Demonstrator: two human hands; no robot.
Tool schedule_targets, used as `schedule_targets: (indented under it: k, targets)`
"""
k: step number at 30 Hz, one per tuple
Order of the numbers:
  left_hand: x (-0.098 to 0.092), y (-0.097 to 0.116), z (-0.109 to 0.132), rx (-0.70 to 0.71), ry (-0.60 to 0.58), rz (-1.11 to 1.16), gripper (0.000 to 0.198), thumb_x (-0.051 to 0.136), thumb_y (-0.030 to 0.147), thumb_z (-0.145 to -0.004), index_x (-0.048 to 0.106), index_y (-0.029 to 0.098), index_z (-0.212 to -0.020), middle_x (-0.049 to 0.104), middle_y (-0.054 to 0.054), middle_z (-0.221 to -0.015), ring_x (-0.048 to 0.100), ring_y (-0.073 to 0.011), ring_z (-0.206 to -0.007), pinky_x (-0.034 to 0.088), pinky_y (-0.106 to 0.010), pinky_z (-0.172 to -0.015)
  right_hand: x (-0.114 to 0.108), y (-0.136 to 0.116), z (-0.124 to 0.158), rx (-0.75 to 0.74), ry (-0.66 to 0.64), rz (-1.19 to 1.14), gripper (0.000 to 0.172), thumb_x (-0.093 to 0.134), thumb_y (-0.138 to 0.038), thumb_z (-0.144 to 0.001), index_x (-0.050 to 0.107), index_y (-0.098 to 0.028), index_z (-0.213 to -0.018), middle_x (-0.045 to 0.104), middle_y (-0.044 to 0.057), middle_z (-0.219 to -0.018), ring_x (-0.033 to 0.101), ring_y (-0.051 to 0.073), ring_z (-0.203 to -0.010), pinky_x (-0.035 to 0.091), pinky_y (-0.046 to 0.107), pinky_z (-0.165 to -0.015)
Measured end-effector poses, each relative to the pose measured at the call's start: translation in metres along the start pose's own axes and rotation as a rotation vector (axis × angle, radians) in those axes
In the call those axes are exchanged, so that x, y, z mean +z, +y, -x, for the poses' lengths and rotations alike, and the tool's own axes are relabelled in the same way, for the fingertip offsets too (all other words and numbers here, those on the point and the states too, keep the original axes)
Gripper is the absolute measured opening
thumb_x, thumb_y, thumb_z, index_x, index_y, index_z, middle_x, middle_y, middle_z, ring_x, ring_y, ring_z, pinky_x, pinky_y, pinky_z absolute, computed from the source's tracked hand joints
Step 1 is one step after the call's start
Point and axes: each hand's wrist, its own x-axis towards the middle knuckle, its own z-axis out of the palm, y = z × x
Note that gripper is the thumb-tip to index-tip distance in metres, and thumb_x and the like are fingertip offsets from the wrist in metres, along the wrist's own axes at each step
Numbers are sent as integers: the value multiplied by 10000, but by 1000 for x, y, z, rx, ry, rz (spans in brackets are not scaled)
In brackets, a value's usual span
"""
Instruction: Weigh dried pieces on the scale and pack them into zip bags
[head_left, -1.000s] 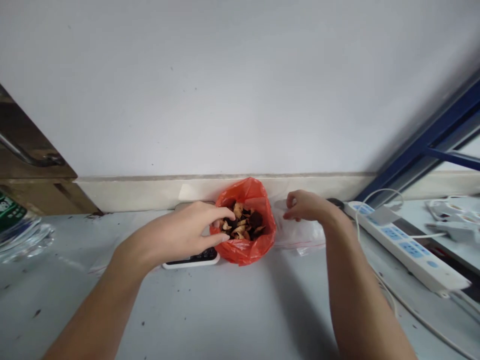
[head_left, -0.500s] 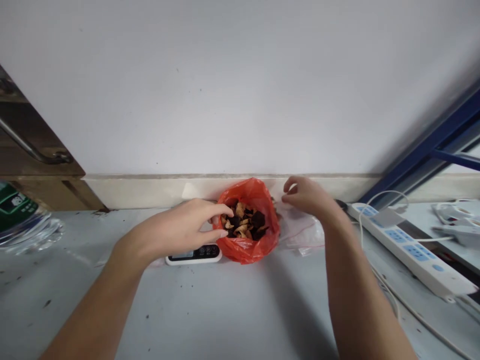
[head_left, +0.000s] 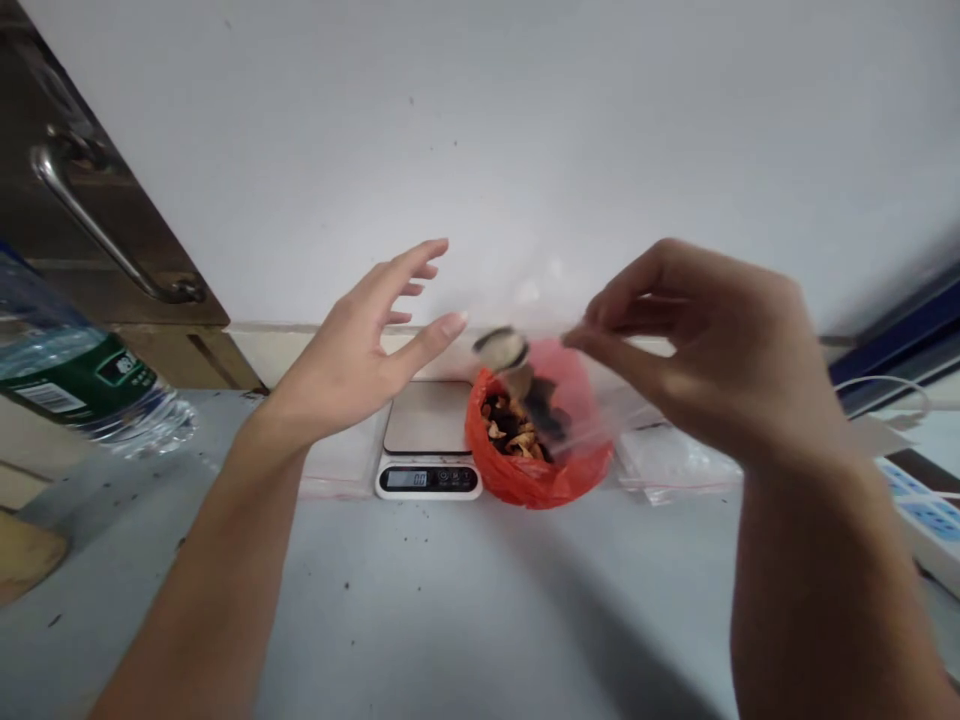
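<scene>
My right hand [head_left: 697, 330] pinches the edge of a clear plastic bag [head_left: 536, 320], blurred by motion, with a few pale and dark dried pieces [head_left: 504, 350] in it. The bag hangs over a red plastic bag [head_left: 544, 485], whose mouth is spread and which holds brown and black dried slices [head_left: 517, 435]. To the left, my left hand [head_left: 367, 335] is raised with its fingers apart, holding nothing. Below it stands a small kitchen scale [head_left: 429, 480] with a bare plate, its display reading 0.0. The red bag sits right beside the scale.
Flat clear bags [head_left: 667, 462] lie right of the red bag, and another clear bag [head_left: 337, 465] lies left of the scale. A large water bottle [head_left: 90, 370] is at the left, near a cabinet handle [head_left: 120, 230]. A power strip [head_left: 926, 510] with cables is at the right.
My right hand has lifted a clear bag with dried pieces from beside the red bag and brought it over. My left hand has left the red bag's rim and risen, uncovering the scale.
</scene>
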Motion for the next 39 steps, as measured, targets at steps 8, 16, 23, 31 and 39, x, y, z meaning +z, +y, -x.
schedule_targets:
  k: [8,16,23,31,39]
  targets:
    - [-13,3,3,-119,-123,136,359,654,412,-919,658,220,-1222,699,-5,-805,740,-215,-855,595,-374,-872,34,5,-1,60,-161,-291,372,858,-415,-752,532,-234,-738,614,-31,-733,608,117,-627,562,275,-607]
    - [-13,-21,-1,-218,200,268,320,683,284,-880,657,202,-1189,666,6,-828,757,-199,-854,638,-367,-866,43,21,-6,537,-381,-297,498,871,-640,-639,697,-190,-763,726,47,-696,692,198,-667,559,307,-617]
    - [-5,-40,-2,-346,172,67,263,645,218,-873,648,196,-1135,668,-12,-880,737,-206,-885,609,-371,-876,43,21,-8,666,-573,-439,376,956,-458,-534,688,-197,-570,665,-10,-586,593,133,-564,491,270,-576]
    - [9,-16,1,-201,-475,89,223,709,408,-842,747,190,-825,750,-31,-786,674,-196,-755,524,-300,-696,57,26,-6,596,-548,-341,479,917,-557,-546,597,-202,-555,575,-49,-542,486,101,-511,387,253,-507]
    - [10,-13,2,-191,-634,95,245,624,338,-890,809,178,-876,749,-22,-764,623,-174,-680,413,-278,-599,66,29,-3,612,-561,-529,448,945,-507,-548,639,-180,-556,633,-23,-570,539,98,-545,395,240,-532]
